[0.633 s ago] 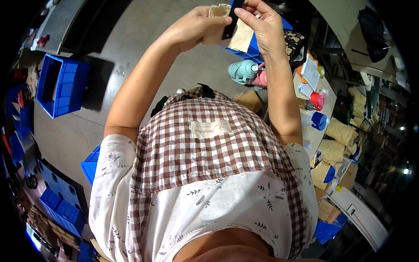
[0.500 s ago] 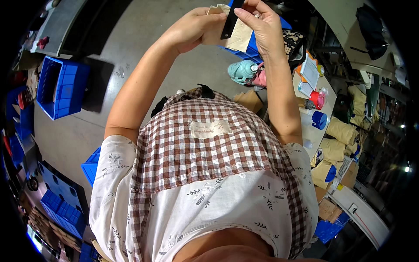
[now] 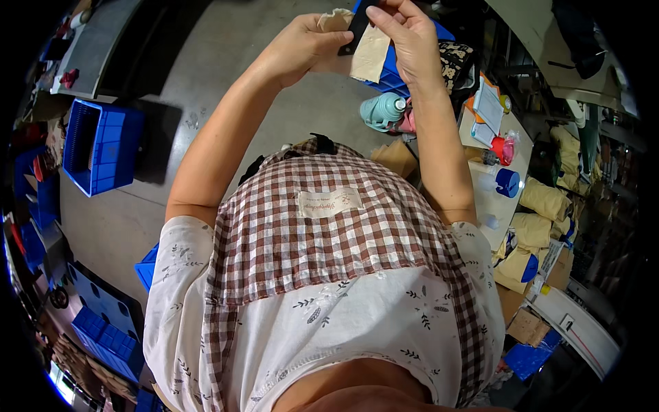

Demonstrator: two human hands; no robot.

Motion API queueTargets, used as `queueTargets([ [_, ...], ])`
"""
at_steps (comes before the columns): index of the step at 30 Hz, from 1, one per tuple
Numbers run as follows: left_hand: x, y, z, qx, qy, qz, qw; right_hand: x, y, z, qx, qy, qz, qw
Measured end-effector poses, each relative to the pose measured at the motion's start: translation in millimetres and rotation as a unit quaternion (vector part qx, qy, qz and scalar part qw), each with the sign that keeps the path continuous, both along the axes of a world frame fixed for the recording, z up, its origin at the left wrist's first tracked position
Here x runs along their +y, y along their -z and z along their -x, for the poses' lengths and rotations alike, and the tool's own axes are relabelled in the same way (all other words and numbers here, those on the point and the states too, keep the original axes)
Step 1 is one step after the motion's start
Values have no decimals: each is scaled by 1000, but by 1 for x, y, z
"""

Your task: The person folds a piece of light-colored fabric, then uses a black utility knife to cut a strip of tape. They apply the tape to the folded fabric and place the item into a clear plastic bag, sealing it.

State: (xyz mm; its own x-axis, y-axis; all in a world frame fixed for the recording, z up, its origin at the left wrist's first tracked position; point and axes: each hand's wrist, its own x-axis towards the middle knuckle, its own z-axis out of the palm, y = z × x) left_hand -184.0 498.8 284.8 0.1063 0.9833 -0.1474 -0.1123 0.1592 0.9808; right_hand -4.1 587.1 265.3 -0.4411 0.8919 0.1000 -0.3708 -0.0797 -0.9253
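My left hand [image 3: 302, 51] is closed on a piece of cream cloth [image 3: 371, 56], its thumb pressed at the lower end of a flat black strip [image 3: 359, 29]. The strip lies slantwise against the cloth. My right hand [image 3: 414, 48] pinches the strip's upper part between thumb and fingers, near the top edge of the view. A corner of the cloth hangs down between the two hands, and another part bunches above my left thumb. Fingertips behind the cloth are hidden.
Beyond my hands stands a blue crate [image 3: 391, 75], with a teal bottle [image 3: 383, 110] nearer. A table [image 3: 511, 130] on the right carries a clipboard [image 3: 486, 110] and a blue-lidded container [image 3: 506, 183]. Another blue crate [image 3: 113, 147] sits on the left floor.
The black strip has turned and shows a broader face, its lower end now by my left thumb. The cloth's loose corner hangs lower. My left hand has shifted slightly.
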Motion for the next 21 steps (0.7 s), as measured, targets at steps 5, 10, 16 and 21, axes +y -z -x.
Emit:
queueTargets([
  [5, -2, 5, -2, -6, 5, -19, 1000, 1, 40, -40, 29, -67, -80, 994],
  [10, -3, 3, -5, -33, 6, 20, 999, -17, 30, -28, 35, -109, -63, 991],
  [16, 1, 3, -10, -35, 20, 29, 999, -4, 48, -33, 9, -53, -56, 997],
  [21, 8, 9, -12, 9, 29, 17, 999, 22, 48, -54, 22, -88, -11, 996],
])
